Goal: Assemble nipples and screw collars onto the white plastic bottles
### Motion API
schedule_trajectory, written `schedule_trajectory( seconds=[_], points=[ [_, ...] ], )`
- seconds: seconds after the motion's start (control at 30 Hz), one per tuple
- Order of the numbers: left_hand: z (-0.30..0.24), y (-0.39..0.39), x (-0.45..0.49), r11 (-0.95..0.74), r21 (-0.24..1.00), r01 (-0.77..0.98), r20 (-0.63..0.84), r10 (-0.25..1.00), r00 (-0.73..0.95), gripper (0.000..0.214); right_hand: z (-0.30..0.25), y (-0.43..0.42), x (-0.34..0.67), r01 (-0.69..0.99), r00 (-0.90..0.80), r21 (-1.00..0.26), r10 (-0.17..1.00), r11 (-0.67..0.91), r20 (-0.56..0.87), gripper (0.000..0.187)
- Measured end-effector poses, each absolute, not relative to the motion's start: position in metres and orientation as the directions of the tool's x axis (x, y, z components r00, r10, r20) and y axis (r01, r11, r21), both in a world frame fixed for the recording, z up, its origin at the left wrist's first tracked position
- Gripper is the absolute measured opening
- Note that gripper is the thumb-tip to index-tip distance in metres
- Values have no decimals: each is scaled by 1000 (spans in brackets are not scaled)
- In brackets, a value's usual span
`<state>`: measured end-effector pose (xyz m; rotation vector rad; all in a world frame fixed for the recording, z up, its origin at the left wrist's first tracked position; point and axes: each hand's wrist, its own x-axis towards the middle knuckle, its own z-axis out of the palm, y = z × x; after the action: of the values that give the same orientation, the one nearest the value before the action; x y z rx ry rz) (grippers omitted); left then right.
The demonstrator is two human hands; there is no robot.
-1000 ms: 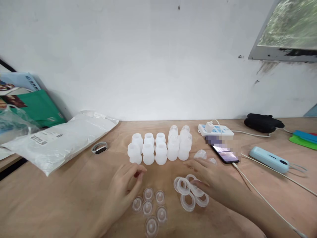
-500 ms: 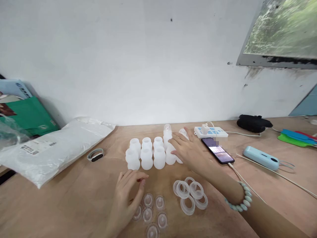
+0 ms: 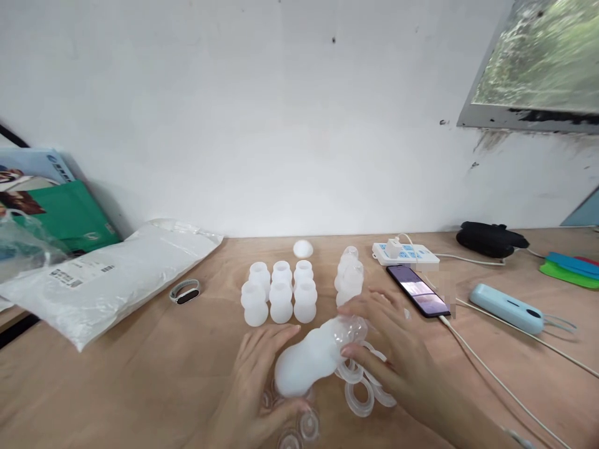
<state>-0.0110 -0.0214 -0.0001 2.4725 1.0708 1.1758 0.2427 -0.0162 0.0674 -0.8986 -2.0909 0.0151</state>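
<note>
White wall (image 3: pixel 262 112) behind the wooden table (image 3: pixel 116 374). Window (image 3: pixel 538 56) w/ grey frame, upper right, beyond the hands.

bottles (image 3: pixel 279 292) behind rings (image 3: pixel 359 394) (phone (image 3: pixel 418 290) right)

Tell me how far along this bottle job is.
Done: two capped bottles stand at the back. In hand: the left hand and right hand hold one capped bottle on its side. Left: six open bottles, loose rings and small clear pieces on the table.
</note>
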Motion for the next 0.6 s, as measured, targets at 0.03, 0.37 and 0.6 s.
schedule_trajectory(
  seconds=[0.03, 0.37, 0.6],
  points=[
    [0, -21, -10, -729, 447, 518, 604, 673, 427, 65, 63, -17, 240, 568, -390, -334, 604, 752, 695, 19],
    [3, -23, -9, -749, 453, 483, 672, 643, 366, 45, 54, -27, 234, 493, -302, -763, 905, 418, 301, 13],
    [0, -25, -9, -581, 737, 346, 517, 814, 267, 35, 46, -27, 232, 392, -254, -882, 952, 262, 170, 18]
  ],
)
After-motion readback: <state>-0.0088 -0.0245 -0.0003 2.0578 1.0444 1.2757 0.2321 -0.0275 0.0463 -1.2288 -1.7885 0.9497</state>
